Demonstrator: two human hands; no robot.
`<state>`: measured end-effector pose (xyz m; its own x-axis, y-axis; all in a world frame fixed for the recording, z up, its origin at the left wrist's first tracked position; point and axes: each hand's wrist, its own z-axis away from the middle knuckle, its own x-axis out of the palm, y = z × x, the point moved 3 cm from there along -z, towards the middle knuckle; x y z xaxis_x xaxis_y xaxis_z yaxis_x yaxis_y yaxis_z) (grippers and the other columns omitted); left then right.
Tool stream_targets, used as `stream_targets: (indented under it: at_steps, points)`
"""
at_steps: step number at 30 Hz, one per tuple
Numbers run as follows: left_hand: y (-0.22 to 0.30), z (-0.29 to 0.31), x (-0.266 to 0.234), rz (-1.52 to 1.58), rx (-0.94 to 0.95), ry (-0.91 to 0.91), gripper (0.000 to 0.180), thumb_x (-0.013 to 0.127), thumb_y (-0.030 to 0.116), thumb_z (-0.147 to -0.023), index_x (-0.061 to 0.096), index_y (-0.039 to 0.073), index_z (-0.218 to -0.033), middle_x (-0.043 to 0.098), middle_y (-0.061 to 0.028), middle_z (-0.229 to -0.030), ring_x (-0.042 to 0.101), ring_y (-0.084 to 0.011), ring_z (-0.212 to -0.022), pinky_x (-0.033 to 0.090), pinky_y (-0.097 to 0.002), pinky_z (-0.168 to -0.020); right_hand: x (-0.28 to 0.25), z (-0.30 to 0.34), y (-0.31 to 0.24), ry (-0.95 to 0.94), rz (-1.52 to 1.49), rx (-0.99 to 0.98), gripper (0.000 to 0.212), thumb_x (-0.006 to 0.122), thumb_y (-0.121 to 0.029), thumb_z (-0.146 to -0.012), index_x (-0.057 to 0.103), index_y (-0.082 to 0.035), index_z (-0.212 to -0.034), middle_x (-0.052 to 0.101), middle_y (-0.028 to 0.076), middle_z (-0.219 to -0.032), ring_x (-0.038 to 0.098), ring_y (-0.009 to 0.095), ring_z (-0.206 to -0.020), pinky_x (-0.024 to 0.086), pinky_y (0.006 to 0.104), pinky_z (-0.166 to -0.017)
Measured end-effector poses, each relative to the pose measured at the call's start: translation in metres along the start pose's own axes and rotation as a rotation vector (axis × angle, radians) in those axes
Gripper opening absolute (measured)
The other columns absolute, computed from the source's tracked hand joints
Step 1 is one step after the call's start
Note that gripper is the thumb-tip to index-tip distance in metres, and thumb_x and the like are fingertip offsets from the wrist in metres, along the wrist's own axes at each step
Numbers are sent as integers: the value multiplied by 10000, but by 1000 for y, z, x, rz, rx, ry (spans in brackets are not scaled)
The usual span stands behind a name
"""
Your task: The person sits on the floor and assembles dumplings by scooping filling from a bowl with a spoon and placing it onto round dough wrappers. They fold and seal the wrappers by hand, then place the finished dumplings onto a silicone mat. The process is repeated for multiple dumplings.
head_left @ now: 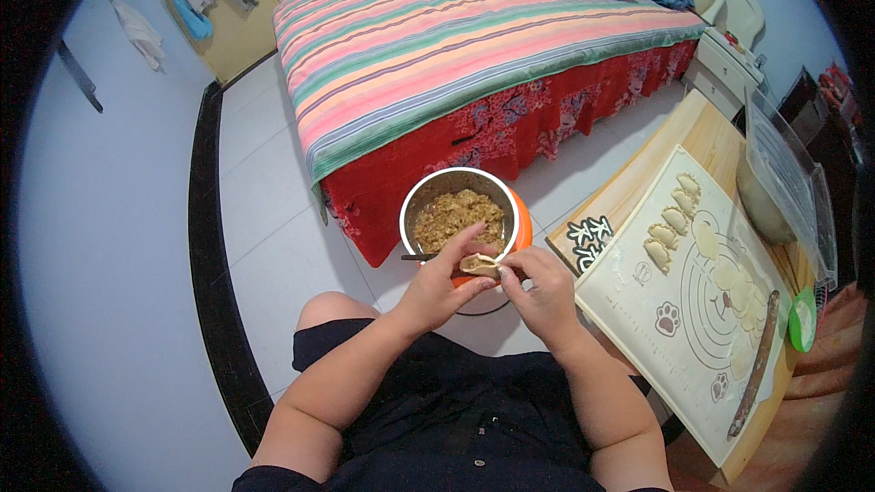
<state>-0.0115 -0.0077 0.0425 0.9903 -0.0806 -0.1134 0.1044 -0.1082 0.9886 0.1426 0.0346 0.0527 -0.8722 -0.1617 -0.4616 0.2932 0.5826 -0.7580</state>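
My left hand [444, 279] and my right hand [540, 287] meet over my lap and pinch a pale, half-folded dumpling [480, 264] between their fingertips. Just beyond the hands stands a metal bowl [417, 202] of brown minced filling, set on an orange stool. A thin stick pokes out at the bowl's near edge, by my left hand. To my right a cream rolling mat [638, 305] lies on a wooden board and carries several folded dumplings [673, 219] and flat round wrappers [746, 305].
A wooden rolling pin [755, 364] lies along the mat's right side, with a small green dish [803, 318] beside it. A lump of dough [764, 208] sits by a clear plastic box. A bed [456, 46] with a striped cover stands ahead; another person's legs rest on it.
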Motion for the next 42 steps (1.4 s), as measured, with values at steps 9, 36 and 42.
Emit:
stream_targets:
  at_steps: [9,36,42]
  points:
    - [-20,-5,8,444,-267,-29,497,576,78,-859,376,41,-1313,526,-73,-1178,515,-145,-1063,428,-290,-920,2,6,4,47,-165,139,162,643,-42,-756,642,11,-909,625,131,-823,617,232,-704,489,303,-649]
    - [-32,-3,8,304,-231,-114,430,514,127,-898,381,36,-1296,537,-47,-1128,512,-126,-1022,427,-294,-887,7,5,8,-7,89,31,127,618,-43,-749,591,-23,-872,592,134,-803,584,308,-747,476,380,-644]
    - [-34,-4,8,213,-219,-116,358,502,128,-906,436,15,-1239,539,-45,-1124,512,-123,-1026,419,-292,-908,0,3,3,1,16,32,202,625,-21,-743,627,-26,-946,626,140,-883,617,293,-796,500,345,-689]
